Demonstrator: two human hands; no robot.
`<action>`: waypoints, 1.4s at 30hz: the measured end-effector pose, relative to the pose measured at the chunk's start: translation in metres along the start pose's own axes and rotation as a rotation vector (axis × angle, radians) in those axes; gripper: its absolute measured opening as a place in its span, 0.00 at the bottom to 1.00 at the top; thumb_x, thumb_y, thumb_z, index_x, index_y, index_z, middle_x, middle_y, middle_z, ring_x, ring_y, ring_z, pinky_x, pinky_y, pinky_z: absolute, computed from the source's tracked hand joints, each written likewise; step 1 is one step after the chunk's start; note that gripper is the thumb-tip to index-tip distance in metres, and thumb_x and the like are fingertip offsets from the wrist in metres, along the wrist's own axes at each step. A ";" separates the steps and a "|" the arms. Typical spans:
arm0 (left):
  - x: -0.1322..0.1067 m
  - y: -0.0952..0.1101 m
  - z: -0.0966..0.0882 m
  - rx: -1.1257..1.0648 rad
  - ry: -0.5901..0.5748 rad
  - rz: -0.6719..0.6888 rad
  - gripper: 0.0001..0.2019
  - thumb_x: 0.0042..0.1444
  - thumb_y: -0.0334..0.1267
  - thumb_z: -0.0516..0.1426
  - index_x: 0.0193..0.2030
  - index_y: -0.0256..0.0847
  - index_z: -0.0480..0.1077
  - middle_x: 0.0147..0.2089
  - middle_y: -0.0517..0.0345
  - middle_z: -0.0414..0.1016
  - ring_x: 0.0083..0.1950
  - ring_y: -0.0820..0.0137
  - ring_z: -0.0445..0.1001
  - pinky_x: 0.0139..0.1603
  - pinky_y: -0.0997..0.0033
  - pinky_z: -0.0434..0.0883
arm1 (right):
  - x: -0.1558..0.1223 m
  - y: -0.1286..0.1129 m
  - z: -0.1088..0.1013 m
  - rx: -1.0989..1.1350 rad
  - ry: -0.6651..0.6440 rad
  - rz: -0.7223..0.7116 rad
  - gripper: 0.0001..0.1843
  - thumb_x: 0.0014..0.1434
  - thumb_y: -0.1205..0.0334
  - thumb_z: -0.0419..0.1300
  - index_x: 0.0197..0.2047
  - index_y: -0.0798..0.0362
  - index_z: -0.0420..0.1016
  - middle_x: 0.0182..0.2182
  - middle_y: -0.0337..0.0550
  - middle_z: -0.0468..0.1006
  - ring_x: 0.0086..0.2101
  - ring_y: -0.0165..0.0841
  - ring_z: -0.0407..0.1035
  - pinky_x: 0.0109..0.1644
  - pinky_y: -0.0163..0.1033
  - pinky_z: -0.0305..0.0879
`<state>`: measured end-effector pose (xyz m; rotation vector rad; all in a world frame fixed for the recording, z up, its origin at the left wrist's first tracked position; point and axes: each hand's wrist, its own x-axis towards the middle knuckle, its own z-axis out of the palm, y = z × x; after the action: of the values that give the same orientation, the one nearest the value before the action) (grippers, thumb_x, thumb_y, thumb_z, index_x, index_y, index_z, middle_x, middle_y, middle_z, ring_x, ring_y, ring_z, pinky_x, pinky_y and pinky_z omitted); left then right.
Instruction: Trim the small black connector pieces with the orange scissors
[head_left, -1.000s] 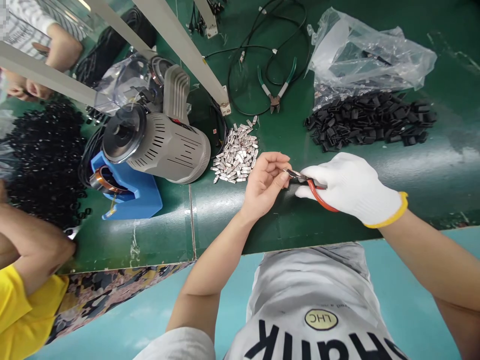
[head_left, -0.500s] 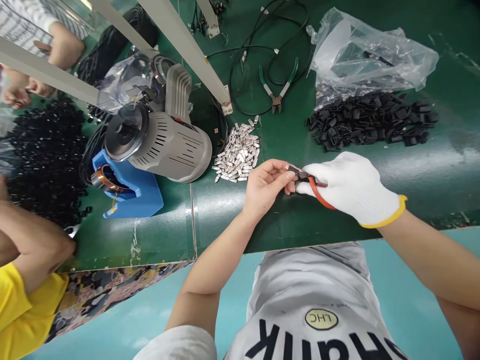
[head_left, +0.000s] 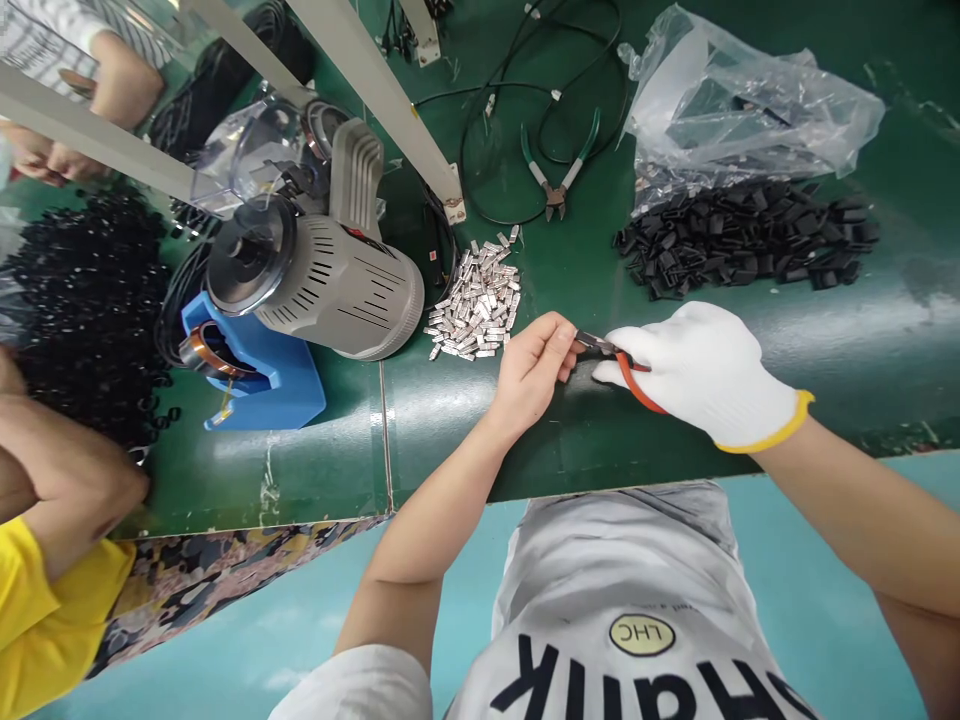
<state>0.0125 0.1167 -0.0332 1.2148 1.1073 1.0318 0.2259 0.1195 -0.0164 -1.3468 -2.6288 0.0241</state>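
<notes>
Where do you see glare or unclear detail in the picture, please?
All in the head view: pale glare on the table below the metal parts; highlights on the bag; detail between the red pliers and left hand too small to judge.

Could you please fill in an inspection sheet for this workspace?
Surface: green table, scuffed near the front edge.
Work items: red-handled pliers; pile of metal pieces; pile of black pieces.
Clutter: plastic bag behind the black pieces; green-handled pliers lying open.
Hands: right hand, gloved, grips the red-handled pliers; left hand, bare, at their tips, anything held too small to tell.
Cables: black cable in loose loops.
Surroundings: grey machine, blue tape dispenser; other people's arms at left.
</notes>
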 end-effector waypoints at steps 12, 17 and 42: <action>-0.003 -0.002 -0.001 0.247 -0.003 0.102 0.20 0.69 0.55 0.52 0.33 0.41 0.65 0.31 0.59 0.68 0.32 0.74 0.65 0.31 0.74 0.63 | 0.007 0.006 -0.003 -0.039 -0.095 -0.096 0.24 0.72 0.47 0.46 0.38 0.51 0.76 0.22 0.46 0.73 0.26 0.37 0.60 0.37 0.46 0.40; -0.003 -0.003 -0.001 0.305 0.011 0.153 0.19 0.70 0.53 0.52 0.36 0.41 0.67 0.31 0.59 0.69 0.31 0.74 0.67 0.33 0.73 0.65 | 0.003 0.005 0.000 -0.026 -0.098 -0.079 0.23 0.71 0.45 0.47 0.35 0.50 0.74 0.22 0.46 0.72 0.24 0.36 0.57 0.37 0.45 0.40; 0.004 0.002 -0.008 0.094 -0.070 -0.021 0.22 0.64 0.54 0.59 0.27 0.40 0.65 0.23 0.64 0.63 0.23 0.78 0.59 0.23 0.74 0.56 | 0.016 0.011 -0.006 -0.010 -0.105 -0.130 0.27 0.63 0.34 0.55 0.40 0.50 0.77 0.25 0.45 0.75 0.28 0.38 0.62 0.39 0.43 0.39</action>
<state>0.0058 0.1224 -0.0319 1.3021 1.1225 0.9233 0.2266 0.1381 -0.0086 -1.2057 -2.8022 0.0652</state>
